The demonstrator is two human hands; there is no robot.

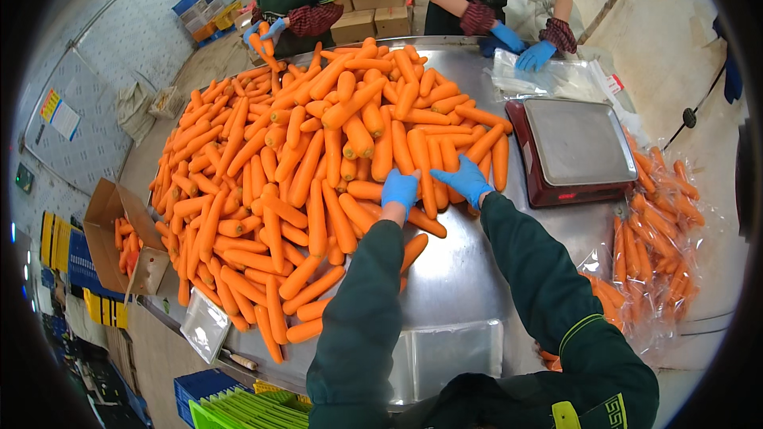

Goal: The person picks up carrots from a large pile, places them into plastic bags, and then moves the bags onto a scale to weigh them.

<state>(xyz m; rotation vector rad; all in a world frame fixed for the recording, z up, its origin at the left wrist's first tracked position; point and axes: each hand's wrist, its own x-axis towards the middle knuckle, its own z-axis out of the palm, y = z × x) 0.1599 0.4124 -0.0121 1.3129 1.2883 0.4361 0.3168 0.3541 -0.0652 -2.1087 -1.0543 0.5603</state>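
A large heap of orange carrots (310, 173) covers much of the metal table (471, 280). My left hand (400, 189), in a blue glove, is at the near right edge of the heap, its fingers at the carrots. My right hand (464, 180), also gloved in blue, lies a little to the right with thumb and fingers spread over the carrots there. Between the two hands several carrots lie lengthwise, one of them (422, 170) reaching toward me. Whether either hand grips a carrot cannot be told. Clear plastic bags (458, 348) lie flat on the table close to my body.
A scale (581, 143) stands at the right, with bagged carrots (661, 238) beyond it. Two co-workers in blue gloves stand across the table, one holding carrots, the other touching plastic bags (548, 77). A cardboard box (113, 238) and a handled tool (241, 360) are at the left.
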